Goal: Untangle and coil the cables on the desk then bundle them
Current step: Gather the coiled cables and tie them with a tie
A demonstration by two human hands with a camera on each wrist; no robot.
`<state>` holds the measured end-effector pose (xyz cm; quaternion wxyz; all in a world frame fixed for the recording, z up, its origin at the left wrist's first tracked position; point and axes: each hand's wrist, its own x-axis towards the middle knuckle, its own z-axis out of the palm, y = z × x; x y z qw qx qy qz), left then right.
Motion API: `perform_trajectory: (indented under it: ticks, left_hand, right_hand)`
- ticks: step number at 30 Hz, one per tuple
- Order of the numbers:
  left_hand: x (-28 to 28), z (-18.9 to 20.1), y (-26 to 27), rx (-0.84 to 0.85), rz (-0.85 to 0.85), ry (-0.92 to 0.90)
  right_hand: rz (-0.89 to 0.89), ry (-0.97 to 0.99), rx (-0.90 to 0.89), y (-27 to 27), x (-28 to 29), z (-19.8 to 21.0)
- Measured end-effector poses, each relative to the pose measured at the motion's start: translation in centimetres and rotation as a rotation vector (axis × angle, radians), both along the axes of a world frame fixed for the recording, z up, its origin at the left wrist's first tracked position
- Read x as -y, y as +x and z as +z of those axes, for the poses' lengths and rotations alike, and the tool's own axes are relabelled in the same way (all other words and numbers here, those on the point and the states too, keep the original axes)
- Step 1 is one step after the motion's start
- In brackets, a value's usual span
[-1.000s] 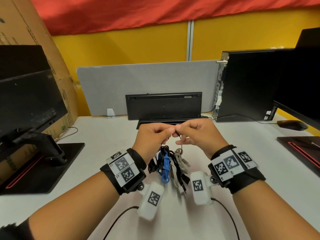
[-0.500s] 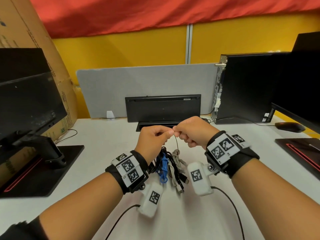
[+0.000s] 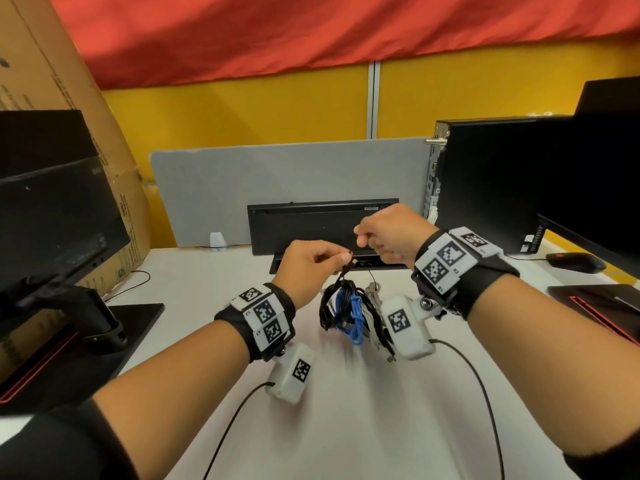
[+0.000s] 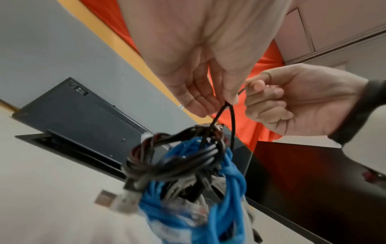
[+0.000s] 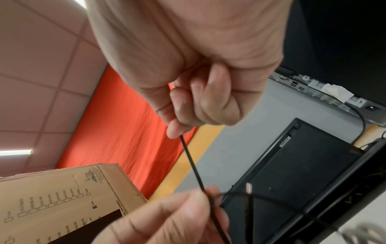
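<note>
A bundle of coiled black, blue and grey cables (image 3: pixel 349 311) hangs over the white desk (image 3: pixel 346 427) just in front of my wrists. A thin black cable (image 5: pixel 194 165) runs up out of it. My left hand (image 3: pixel 341 259) pinches that cable just above the bundle; in the left wrist view the cable forms a narrow loop (image 4: pixel 224 118) under my left hand (image 4: pixel 226 100). My right hand (image 3: pixel 360 235) pinches the same cable higher up and to the right, and the piece between the hands is taut. Whether the bundle (image 4: pixel 188 173) touches the desk is hidden.
A black keyboard (image 3: pixel 322 226) stands on edge against a grey divider (image 3: pixel 277 181). A PC tower (image 3: pixel 485 185), a monitor (image 3: pixel 606 168) and a mouse (image 3: pixel 575 261) are on the right. On the left are a monitor (image 3: pixel 52 209), its base (image 3: pixel 69 341) and a cardboard box (image 3: pixel 52 81).
My hands were fingertip to fingertip; now the right hand has drawn up and to the right, stretching the thin black cable away from the left. The bundle has risen a little.
</note>
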<state>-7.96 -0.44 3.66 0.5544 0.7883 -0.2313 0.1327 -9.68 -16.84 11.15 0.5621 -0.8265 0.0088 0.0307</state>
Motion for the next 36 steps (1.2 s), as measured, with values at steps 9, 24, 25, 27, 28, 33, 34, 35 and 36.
perform_trajectory:
  ticks: [9, 24, 25, 27, 28, 33, 34, 35, 36]
  left_hand:
    - [-0.1, -1.8, 1.3, -0.018, 0.039, 0.153]
    - [0.2, -5.0, 2.6, -0.075, 0.076, 0.265]
    - [0.2, -5.0, 2.7, -0.080, 0.079, 0.265]
    - [0.1, -4.9, 2.9, -0.087, 0.086, 0.275]
    - [0.1, -4.9, 2.9, -0.087, 0.087, 0.284]
    - [0.3, -5.1, 3.0, -0.080, 0.081, 0.268]
    - [0.3, -5.2, 3.1, -0.079, 0.084, 0.259]
    - [0.2, -5.4, 3.1, -0.078, 0.088, 0.254]
    - [0.1, -5.5, 3.2, -0.078, 0.093, 0.250]
  right_hand:
    - [-0.052, 0.020, 0.095, 1.0, 1.3, 3.1]
    - [-0.120, 0.011, 0.109, 2.3, 1.2, 1.6]
    - [-0.122, 0.009, 0.108, 2.3, 1.3, 1.6]
    - [-0.125, 0.008, 0.111, 2.3, 1.2, 1.6]
    - [-0.128, 0.005, 0.117, 2.3, 1.1, 1.6]
    - [-0.123, -0.015, 0.128, 2.5, 0.8, 1.7]
    - [-0.112, -0.008, 0.118, 2.5, 0.9, 1.7]
    - [-0.095, -0.008, 0.106, 2.6, 0.9, 1.7]
    - [-0.077, -0.016, 0.092, 2.7, 1.1, 1.8]
